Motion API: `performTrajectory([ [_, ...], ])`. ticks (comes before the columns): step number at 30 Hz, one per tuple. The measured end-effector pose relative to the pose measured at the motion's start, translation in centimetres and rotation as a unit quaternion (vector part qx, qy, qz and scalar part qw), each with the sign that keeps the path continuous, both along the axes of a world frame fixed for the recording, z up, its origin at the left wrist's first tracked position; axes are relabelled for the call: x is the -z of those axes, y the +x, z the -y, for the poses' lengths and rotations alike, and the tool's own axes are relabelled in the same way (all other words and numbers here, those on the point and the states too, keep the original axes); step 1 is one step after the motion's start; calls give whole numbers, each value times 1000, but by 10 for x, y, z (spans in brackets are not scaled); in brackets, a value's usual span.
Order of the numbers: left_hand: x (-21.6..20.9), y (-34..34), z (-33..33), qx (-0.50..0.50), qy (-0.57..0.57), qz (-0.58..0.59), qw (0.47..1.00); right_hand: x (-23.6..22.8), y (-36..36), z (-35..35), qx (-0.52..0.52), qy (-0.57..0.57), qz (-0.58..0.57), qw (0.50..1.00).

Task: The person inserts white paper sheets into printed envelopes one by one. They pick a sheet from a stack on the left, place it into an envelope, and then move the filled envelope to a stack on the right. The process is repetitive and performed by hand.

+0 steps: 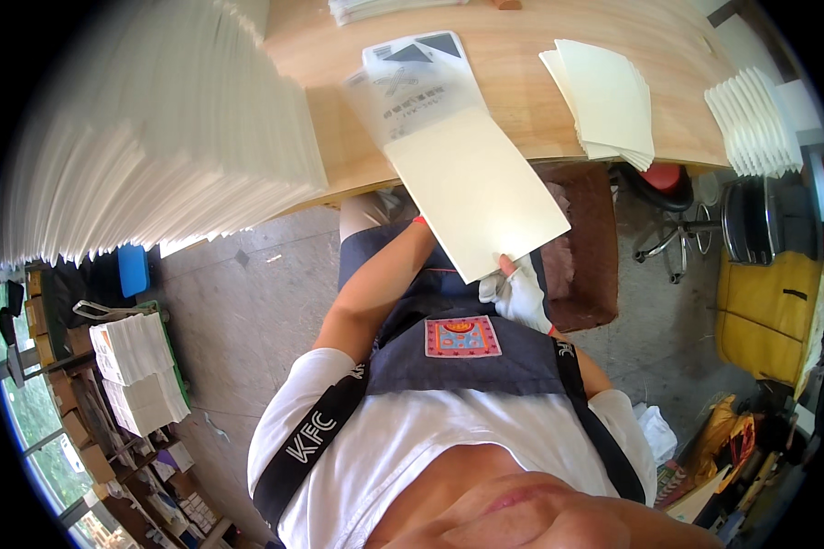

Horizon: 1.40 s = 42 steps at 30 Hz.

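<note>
A cream-coloured stack of paper [476,192] slants from the table edge toward me, its near corner over my lap. My right hand [517,291], in a white glove with the thumb tip bare, is closed on the stack's near edge, thumb on top. My left forearm [375,284] runs up to the stack's left side. The left hand itself is hidden beneath the paper, so its fingers do not show. At its far end the stack meets a clear plastic sleeve [417,96] with grey printing, partly blurred. Under or inside the sleeve lies a white card with dark triangles [439,44].
Tall piles of white sheets [156,156] fill the table's left. To the right lie fanned cream sheets [604,101] and a ridged white stack [753,123]. A brown box [590,247] stands under the table edge, near a wheeled stool [673,197] and a yellow-covered chair [764,316].
</note>
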State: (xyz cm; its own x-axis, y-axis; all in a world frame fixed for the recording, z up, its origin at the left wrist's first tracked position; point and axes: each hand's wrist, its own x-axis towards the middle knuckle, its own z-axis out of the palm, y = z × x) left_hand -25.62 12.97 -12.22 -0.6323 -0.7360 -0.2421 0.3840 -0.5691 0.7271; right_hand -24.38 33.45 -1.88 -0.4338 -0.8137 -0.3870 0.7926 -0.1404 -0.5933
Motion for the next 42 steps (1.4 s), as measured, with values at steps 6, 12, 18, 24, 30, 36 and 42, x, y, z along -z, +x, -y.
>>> performTrajectory([
  [6,61,26,-38,171,61,-31,983,42,-2,5,-31,66,6,997],
  [12,90,53,-51,75,-31,122,989,60,-17,92,114,76,61,989],
  [18,-4,59,-23,103,102,167,975,70,-64,134,-56,90,76,991],
  [24,-20,109,-2,52,28,238,970,23,-53,117,-250,174,-402,863],
  [30,-25,128,19,76,-51,257,962,51,-34,152,-262,102,-817,504],
  [36,-14,131,25,72,-63,246,964,37,-46,154,-241,-22,-786,569],
  [42,-22,155,21,71,-146,298,941,69,-179,19,196,178,-417,870],
])
